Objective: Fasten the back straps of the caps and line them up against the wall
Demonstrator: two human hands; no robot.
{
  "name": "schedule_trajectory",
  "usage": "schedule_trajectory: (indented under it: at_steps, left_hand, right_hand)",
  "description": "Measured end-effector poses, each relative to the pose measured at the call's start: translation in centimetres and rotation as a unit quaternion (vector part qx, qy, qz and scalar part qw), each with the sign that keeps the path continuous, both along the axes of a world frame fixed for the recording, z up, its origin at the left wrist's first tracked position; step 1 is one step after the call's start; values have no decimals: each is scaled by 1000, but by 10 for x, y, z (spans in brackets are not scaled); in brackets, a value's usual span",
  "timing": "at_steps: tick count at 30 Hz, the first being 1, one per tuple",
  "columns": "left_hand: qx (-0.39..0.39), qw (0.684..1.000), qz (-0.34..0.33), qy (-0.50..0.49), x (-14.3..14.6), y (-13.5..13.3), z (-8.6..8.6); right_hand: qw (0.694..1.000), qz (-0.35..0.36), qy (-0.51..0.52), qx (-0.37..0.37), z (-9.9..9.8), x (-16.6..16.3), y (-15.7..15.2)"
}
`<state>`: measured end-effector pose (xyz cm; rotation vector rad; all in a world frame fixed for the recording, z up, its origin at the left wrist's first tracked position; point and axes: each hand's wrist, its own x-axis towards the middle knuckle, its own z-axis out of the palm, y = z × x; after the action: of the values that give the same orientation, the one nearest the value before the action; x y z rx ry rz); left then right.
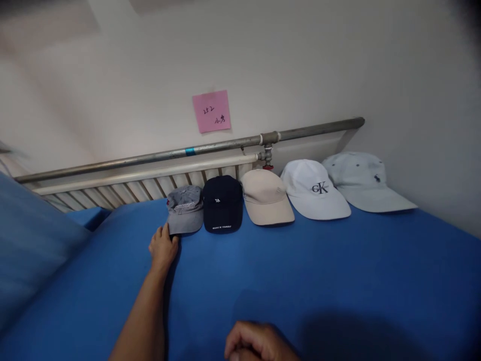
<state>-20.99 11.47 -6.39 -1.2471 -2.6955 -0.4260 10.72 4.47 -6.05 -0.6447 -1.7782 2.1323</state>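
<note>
My left hand [164,246] reaches to the left end of a row of caps, its fingers closed at the near left corner of the brim of a grey baseball cap [186,220]. Beside that cap sits a navy baseball cap [223,205] with small white lettering. Further right come a beige cap [267,198], a white cap [313,193] with a dark letter logo, and a pale grey-green cap [361,183] with a small dark emblem. All brims point towards me. Low at the bottom edge, my right hand [261,342] is curled closed, with nothing visible in it.
The caps rest on a blue-covered surface [263,271] against the wall. Behind them run a radiator [124,193], a metal pipe [150,158] and a red-handled valve [268,167]. A pink note [211,111] is stuck above. Blue fabric [33,240] hangs at the left.
</note>
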Motion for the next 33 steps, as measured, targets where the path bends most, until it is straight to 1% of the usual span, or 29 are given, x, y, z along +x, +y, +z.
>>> schedule_trajectory:
  at_steps: [3, 6, 9, 12, 18, 23, 25, 28, 33]
  left_hand:
    - [0, 999, 33, 1, 5, -9, 2]
    - [-3, 998, 55, 2, 15, -20, 4]
    - [-10, 998, 66, 3, 29, -34, 5]
    - [-19, 997, 69, 6, 49, -50, 3]
    - [-40, 998, 55, 11, 90, -80, -2]
    - [-59, 998, 6, 4, 121, -105, -1]
    - [-69, 998, -2, -8, 128, -113, 0]
    - [-111, 994, 6, -19, 133, -122, -2]
    - [-123, 992, -33, -2, 138, -139, -8]
  right_hand:
    - [1000, 7, -6, -3, -4, -2, -1]
    - [999, -2, -32, 12, -4, -3, -3]
    - [998, -14, -50, 45, 3, -4, -4]
    - [994, -34, -47, 93, 8, -4, -2]
    - [978, -69, -13, 197, 2, -4, 2]
    - [959, -106, -29, 263, -1, 12, 4]
    - [957, -124, -43, 260, 0, 23, 6]
    - [960, -151, -48, 229, 3, 43, 9]
    - [957, -220, -40, 187, 8, 93, 22]
